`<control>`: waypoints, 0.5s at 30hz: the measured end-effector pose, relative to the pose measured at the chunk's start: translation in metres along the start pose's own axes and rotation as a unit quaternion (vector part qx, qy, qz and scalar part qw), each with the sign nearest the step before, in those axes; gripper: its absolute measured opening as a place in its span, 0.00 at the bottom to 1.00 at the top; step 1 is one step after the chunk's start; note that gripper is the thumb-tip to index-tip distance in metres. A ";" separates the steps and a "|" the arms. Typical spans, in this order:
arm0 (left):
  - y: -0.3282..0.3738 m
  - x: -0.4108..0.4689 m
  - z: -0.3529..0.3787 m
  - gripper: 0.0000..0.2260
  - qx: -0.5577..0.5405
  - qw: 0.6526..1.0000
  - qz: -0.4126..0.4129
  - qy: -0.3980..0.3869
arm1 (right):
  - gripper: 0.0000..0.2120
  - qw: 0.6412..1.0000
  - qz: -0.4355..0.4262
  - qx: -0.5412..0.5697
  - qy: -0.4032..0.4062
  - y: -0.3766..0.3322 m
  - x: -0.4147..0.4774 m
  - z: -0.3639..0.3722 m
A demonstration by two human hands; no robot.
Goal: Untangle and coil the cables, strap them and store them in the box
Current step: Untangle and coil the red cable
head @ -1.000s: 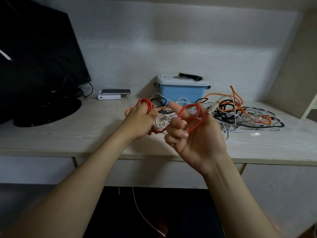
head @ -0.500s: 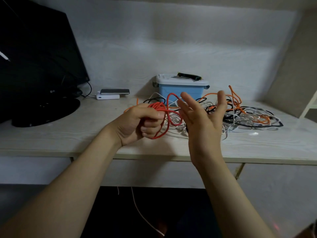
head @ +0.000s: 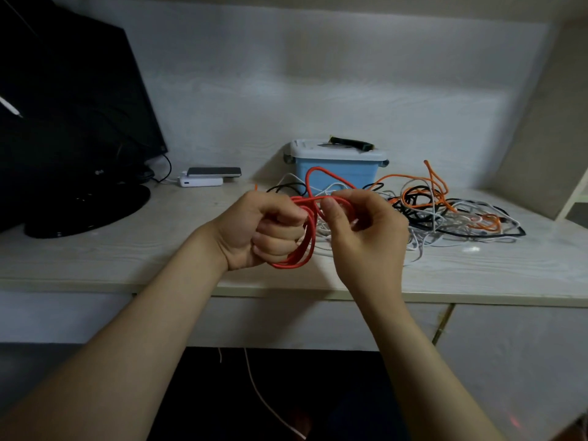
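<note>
In the left hand's (head: 254, 230) grip, red cable (head: 307, 246) coils hang below.

Pale wood-grain worktop (head: 127, 246), matt. Light-blue plastic box (head: 337, 173) with smooth whitish lid. Red cable (head: 307, 246) looks matt and woven. Glossy black monitor base (head: 86, 211).

The box (head: 337, 173) sits behind the cable tangle (head: 445, 214) on the desk (head: 95, 256), monitor (head: 63, 122) at left.
</note>
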State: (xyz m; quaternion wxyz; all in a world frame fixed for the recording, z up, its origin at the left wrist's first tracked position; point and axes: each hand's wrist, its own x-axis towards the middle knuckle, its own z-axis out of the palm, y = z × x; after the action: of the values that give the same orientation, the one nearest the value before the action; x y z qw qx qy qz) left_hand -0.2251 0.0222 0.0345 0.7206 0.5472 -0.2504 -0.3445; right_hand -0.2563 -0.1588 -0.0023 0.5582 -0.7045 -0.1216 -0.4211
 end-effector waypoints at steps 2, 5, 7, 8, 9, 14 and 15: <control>-0.003 0.002 0.000 0.19 0.005 1.000 -0.018 0.020 | 0.10 0.999 0.020 0.025 -0.010 0.005 0.004 0.002; -0.004 0.004 0.004 0.20 0.017 0.998 -0.043 0.035 | 0.19 0.999 0.032 0.010 -0.012 0.006 0.006 0.004; -0.005 0.004 0.005 0.21 0.018 0.998 -0.062 0.022 | 0.21 0.998 -0.009 -0.059 -0.005 0.005 0.007 0.004; -0.005 0.004 0.005 0.21 0.014 0.997 -0.072 0.011 | 0.21 0.994 -0.038 -0.102 -0.004 0.006 0.008 0.003; -0.005 0.004 0.005 0.21 0.009 0.997 -0.079 -0.002 | 0.22 0.988 -0.058 -0.146 -0.009 0.007 0.010 0.003; -0.003 0.004 -0.003 0.21 -0.056 0.989 -0.108 -0.087 | 0.20 0.956 0.004 -0.285 -0.062 0.014 0.011 0.005; -0.003 0.003 -0.005 0.20 -0.062 0.987 -0.110 -0.095 | 0.19 0.957 0.027 -0.282 -0.066 0.016 0.012 0.003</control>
State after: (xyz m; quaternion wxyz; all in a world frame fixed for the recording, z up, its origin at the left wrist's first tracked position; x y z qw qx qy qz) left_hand -0.2208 0.0223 0.0299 0.6838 0.4906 -0.2339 -0.4869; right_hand -0.2377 -0.1652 -0.0048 0.3391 -0.8624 -0.0150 -0.3756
